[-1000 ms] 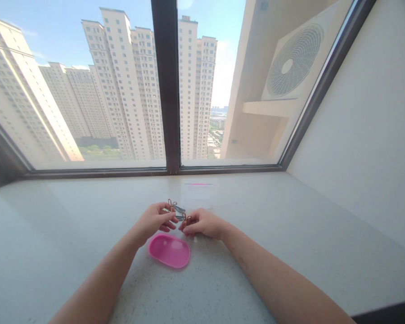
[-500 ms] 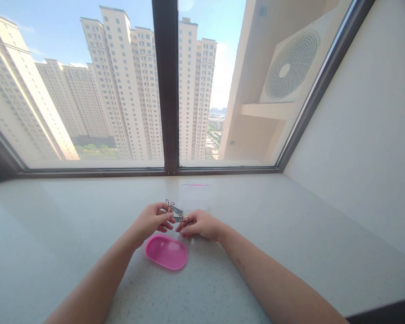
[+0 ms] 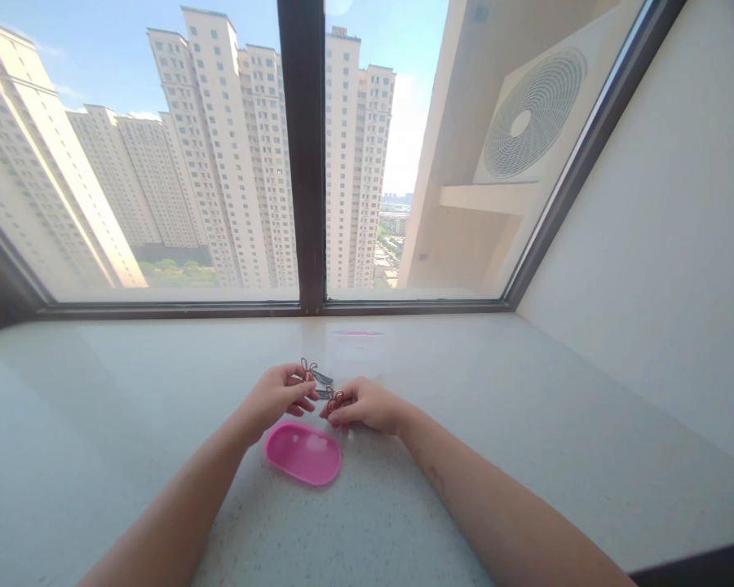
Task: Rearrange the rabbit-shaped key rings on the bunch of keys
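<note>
My left hand [image 3: 285,393] is closed, pinching a hair clip with a brown bow [image 3: 309,369] whose dark metal part points right. My right hand [image 3: 367,405] is closed too, its fingertips on a second hair clip with a brown bow [image 3: 333,398]; the dark end of this one points left toward my left fingers. The two clips are close together, one slightly above the other. Just below the hands lies a shallow pink oval tray [image 3: 304,455] with nothing in it. Parts of both bows are hidden behind my fingers.
A clear zip bag with a pink seal [image 3: 359,346] lies flat on the pale speckled sill [image 3: 177,383] beyond my hands. The dark-framed window [image 3: 311,204] rises behind it, and a white wall [image 3: 648,244] stands at the right.
The whole view has shifted very slightly. Both hands keep hold of their hair clips, and the tray and bag stay where they were.
</note>
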### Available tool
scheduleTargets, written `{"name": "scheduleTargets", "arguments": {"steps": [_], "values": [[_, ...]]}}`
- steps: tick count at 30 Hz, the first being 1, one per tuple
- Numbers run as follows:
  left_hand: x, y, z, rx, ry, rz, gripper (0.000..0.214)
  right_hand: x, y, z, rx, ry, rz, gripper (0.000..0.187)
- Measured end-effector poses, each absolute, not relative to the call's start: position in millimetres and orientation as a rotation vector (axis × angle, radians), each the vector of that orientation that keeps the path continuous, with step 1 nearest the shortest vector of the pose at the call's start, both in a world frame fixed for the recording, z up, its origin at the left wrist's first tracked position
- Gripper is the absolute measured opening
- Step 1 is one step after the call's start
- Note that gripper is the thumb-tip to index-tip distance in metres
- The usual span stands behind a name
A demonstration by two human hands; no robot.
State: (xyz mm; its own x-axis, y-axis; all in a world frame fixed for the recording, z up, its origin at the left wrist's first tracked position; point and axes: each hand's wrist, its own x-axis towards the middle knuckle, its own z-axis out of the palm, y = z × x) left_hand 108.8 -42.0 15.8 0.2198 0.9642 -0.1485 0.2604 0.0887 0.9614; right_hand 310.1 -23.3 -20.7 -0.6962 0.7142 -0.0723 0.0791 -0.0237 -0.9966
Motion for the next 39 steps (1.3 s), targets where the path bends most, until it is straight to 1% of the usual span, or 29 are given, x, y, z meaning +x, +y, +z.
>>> {"name": "scheduleTargets", "arguments": {"steps": [32, 39], "values": [[108.3, -41.4, 15.7, 1.422, 1.272, 0.808, 0.033, 311.1, -23.1, -21.2, -0.835, -1.819, 1.765, 0.033], [110.5, -43.9, 16.5, 1.469, 1.251, 0.773, 0.03, 311.0, -22.4, -23.1, -0.819, -1.805, 1.774, 0.032]]}}
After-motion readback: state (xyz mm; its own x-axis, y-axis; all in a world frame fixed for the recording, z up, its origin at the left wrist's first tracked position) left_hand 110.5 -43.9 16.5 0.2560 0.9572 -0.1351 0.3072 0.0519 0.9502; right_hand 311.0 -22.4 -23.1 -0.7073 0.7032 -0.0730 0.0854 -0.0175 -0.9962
